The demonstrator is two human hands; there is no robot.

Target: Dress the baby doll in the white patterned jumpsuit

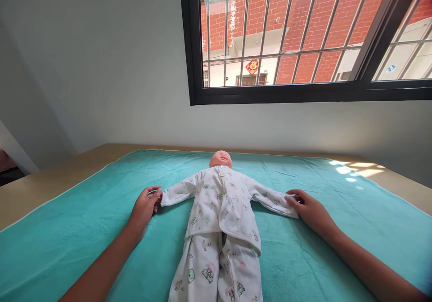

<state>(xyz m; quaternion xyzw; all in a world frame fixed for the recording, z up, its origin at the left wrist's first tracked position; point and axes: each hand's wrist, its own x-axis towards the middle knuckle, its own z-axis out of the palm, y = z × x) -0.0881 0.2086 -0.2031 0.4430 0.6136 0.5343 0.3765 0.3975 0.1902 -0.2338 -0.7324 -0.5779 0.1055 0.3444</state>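
A baby doll (221,159) lies on its back, head toward the wall, with both arms stretched out sideways. It wears a white jacket (216,203) printed with small animals, fastened near the neck and parted at the lower hem, and matching trousers (202,266). At the end of the sleeve on the left, my left hand (146,207) is closed with its fingertips at the cuff; the doll's hand there is mostly hidden. My right hand (308,209) pinches the other sleeve close to its cuff, fingers on top. The trouser legs run out of view at the bottom.
A teal blanket (118,185) with slight wrinkles covers most of the wooden table (40,189). Behind the table stands a grey wall (135,90) with a dark-framed, barred window (270,96). Sunlight patches fall at the back right corner.
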